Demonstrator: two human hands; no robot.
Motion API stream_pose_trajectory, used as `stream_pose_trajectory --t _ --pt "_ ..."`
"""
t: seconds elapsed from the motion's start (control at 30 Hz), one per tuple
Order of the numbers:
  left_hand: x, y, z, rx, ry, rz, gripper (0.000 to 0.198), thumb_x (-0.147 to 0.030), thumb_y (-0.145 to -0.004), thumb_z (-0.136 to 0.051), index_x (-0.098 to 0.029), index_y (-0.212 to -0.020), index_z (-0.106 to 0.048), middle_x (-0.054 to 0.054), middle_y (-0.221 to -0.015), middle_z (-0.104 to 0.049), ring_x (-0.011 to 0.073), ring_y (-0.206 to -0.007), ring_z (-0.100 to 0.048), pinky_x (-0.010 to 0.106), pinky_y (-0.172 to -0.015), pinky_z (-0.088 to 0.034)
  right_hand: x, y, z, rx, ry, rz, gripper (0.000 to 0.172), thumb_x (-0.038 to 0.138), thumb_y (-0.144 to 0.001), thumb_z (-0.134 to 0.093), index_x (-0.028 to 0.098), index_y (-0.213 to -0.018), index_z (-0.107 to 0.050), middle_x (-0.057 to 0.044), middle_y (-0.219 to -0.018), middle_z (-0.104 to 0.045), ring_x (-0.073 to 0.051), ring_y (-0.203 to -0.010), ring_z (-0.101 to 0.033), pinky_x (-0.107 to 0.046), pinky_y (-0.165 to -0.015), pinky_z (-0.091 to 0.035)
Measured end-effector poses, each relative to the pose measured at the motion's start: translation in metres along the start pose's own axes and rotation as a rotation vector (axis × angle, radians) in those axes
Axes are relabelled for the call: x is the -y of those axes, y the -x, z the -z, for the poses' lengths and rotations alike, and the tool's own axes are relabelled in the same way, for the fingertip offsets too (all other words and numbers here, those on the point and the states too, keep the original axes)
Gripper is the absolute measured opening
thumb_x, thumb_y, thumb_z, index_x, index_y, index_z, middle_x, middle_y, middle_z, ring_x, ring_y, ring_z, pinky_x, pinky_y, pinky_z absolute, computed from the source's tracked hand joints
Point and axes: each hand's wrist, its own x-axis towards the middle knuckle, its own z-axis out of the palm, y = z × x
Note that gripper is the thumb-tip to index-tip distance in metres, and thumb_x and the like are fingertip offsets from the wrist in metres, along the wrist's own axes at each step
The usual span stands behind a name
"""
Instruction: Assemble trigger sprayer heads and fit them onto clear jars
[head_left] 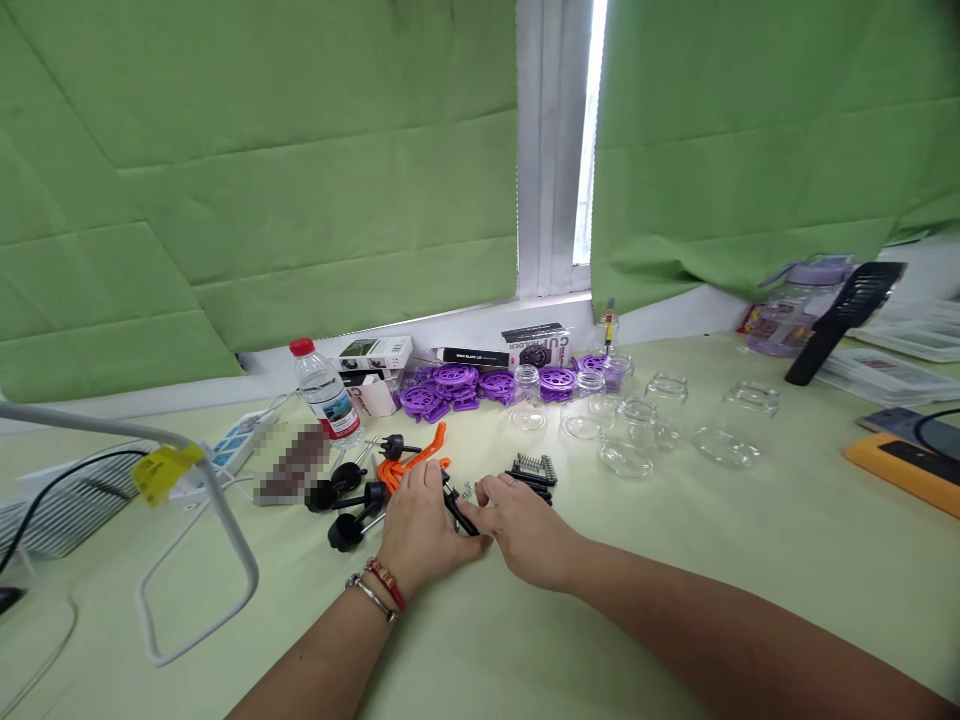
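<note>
My left hand is closed around a slim black plastic piece at the middle of the table. From the right, my right hand reaches in with bent fingers. One of its fingertips touches the black piece, and whatever its fingers pinch is hidden. Tiny clear parts lie between the hands. Behind my right hand are metal springs and several black rods. Orange plastic handles lie behind my left hand, and black round-headed parts with stems lie to its left.
Purple plastic wheel-like parts are piled along the back. Clear jars stand at the right rear. A water bottle stands at the back left, near a white bent tube frame. A black brush and orange device are at the right.
</note>
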Motion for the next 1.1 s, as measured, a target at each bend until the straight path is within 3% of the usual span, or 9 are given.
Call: stream_pose_trajectory --t 1.1 --pt "0.0024 -0.0005 -0.0027 0.010 0.030 0.019 0.063 -0.053 -0.049 -0.069 -0.018 -0.099 -0.050 0.010 -0.100 -0.055 0.0307 -0.097 -0.055 0.042 -0.082 -0.046 -0.0018 -0.0018 -0.0023 0.020 0.034 0.006 0.053 0.007 -0.080 -0.048 0.020 -0.132 -0.053 -0.011 -0.110 -0.051 -0.022 -0.094 -0.046 -0.034 -0.083 -0.038"
